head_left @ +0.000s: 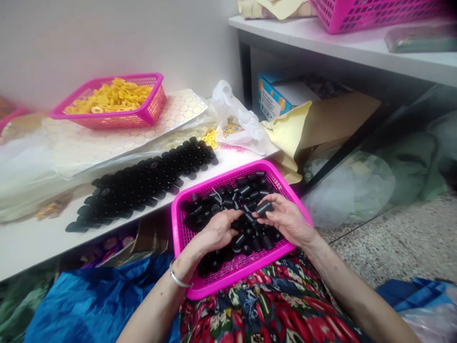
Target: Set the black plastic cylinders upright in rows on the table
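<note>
A pink plastic basket (pixel 246 278) rests on my lap, with many small black cylinders (pixel 262 243) lying loose in it. Between the thumb and fingers of my right hand (pixel 289 221) is one black cylindrical piece (pixel 264 208), held tilted just above the pile. My left hand (pixel 222 229), a silver bangle at its wrist, reaches down into the basket with fingers bent among the pieces. Its fingertips are partly hidden, so what they pinch cannot be made out. On the white table ahead, similar black cylinders (pixel 150 178) stand upright in close rows.
A pink basket of yellow pieces (pixel 114 97) sits on patterned sheets at the back left. Near the table's far end lies a white plastic bag (pixel 243 124) with tiny coloured beads. A blue box (pixel 278 97) stands under the raised shelf (pixel 303 40) on the right.
</note>
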### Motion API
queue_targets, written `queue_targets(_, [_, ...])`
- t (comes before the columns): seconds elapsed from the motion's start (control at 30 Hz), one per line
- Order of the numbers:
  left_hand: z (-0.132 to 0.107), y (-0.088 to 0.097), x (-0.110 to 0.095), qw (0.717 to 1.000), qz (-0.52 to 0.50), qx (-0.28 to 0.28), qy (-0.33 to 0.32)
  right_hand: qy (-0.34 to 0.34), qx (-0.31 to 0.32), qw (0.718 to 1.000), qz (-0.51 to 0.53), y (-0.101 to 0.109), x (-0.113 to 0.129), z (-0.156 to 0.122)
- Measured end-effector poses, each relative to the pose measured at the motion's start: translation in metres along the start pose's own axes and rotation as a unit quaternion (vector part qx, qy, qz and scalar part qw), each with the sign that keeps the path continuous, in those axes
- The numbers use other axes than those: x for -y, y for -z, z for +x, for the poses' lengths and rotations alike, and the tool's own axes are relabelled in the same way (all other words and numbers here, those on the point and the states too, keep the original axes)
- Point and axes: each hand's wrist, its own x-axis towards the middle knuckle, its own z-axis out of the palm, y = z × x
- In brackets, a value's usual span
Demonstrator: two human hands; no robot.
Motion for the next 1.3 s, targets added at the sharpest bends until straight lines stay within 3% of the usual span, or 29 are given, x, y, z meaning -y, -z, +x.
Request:
queue_targets(0.07, [-0.005,0.001,-0.003,0.983,-0.176,-0.045,0.03,0.015,-0.002,1.0,-0.024,-0.003,-0.002,-0.004])
queue_targets(0.13, [-0.01,0.003,-0.008,0.943,-0.323,-0.078,0.031,0.044,0.0,0.998,-0.049,-0.007,-0.003,-0.006])
queue_targets(0.23, [-0.016,0.005,-0.02,0.891,-0.441,-0.106,0.003,0.064,-0.002,0.997,-0.036,-0.015,-0.002,-0.007])
queue_targets(0.47, [-0.015,-0.003,-0.033,0.863,-0.481,-0.151,-0.005,-0.011,0.012,0.996,0.088,-0.024,-0.005,0.0])
queue_targets(0.63, [-0.013,-0.006,-0.03,0.837,-0.516,-0.178,0.015,-0.014,-0.015,0.999,0.048,-0.022,-0.01,0.0])
queue_targets(0.77, [-0.013,-0.006,-0.027,0.841,-0.505,-0.193,0.029,0.088,-0.028,0.989,-0.116,-0.021,-0.01,-0.003])
queue_targets(1.0, [-0.016,-0.005,-0.03,0.872,-0.452,-0.189,0.006,0.146,-0.037,0.913,-0.379,-0.019,-0.006,-0.008])
queue_targets(1.17, [-0.018,-0.004,-0.034,0.857,-0.486,-0.169,0.03,0.222,0.011,0.851,-0.477,-0.02,0.005,-0.009])
queue_targets(1.3, [-0.018,-0.001,-0.033,0.876,-0.451,-0.171,-0.001,0.246,0.082,0.841,-0.474,-0.023,0.013,-0.009])
